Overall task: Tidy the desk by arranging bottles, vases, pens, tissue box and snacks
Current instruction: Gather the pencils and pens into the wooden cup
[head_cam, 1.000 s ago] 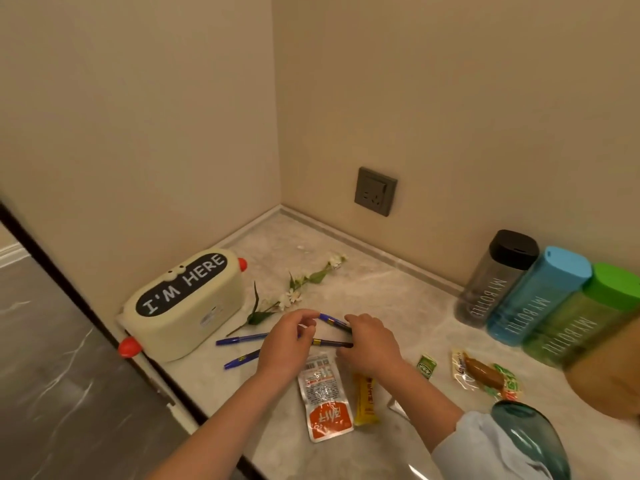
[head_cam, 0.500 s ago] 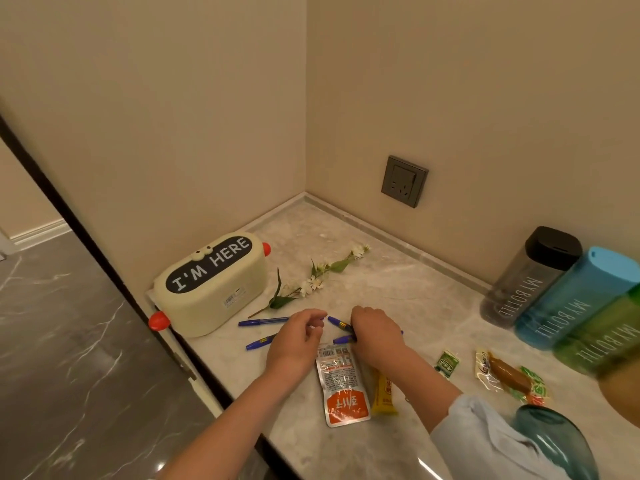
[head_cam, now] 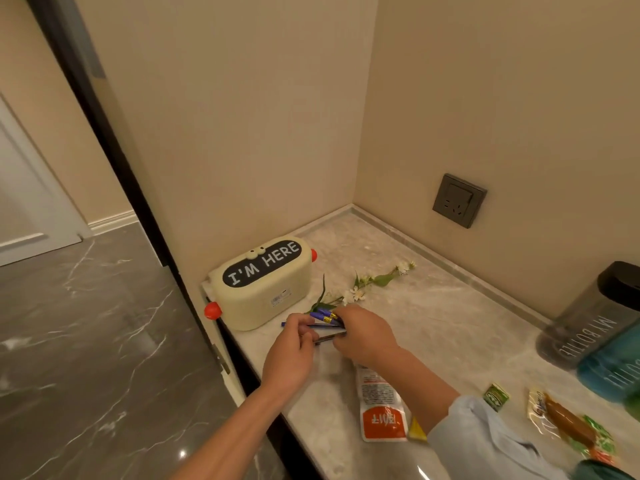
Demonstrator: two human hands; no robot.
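Observation:
Several blue pens point(head_cam: 325, 319) are bunched together between my hands, just in front of the cream tissue box point(head_cam: 263, 289) marked "I'M HERE". My right hand point(head_cam: 363, 332) grips the bunch from the right, and my left hand point(head_cam: 294, 348) pinches the pens' left ends. A flower sprig point(head_cam: 363, 287) lies on the marble desk point(head_cam: 433, 327) behind the pens. An orange-and-white snack packet point(head_cam: 381, 407) lies under my right forearm. A small green sachet point(head_cam: 496, 396) and a sausage snack point(head_cam: 571, 422) lie to the right. A dark bottle point(head_cam: 588, 320) and a blue bottle point(head_cam: 613, 368) stand at the right edge.
The desk sits in a corner, with walls behind and to the left. A grey wall socket point(head_cam: 459, 199) is on the back wall. The desk's front edge point(head_cam: 256, 375) drops to a dark marble floor point(head_cam: 86, 341). A teal vase rim point(head_cam: 602, 472) shows at the bottom right.
Both hands have moved left and back toward the tissue box, gathering the scattered pens into one bunch. The view has swung left, so the green bottle is out of frame.

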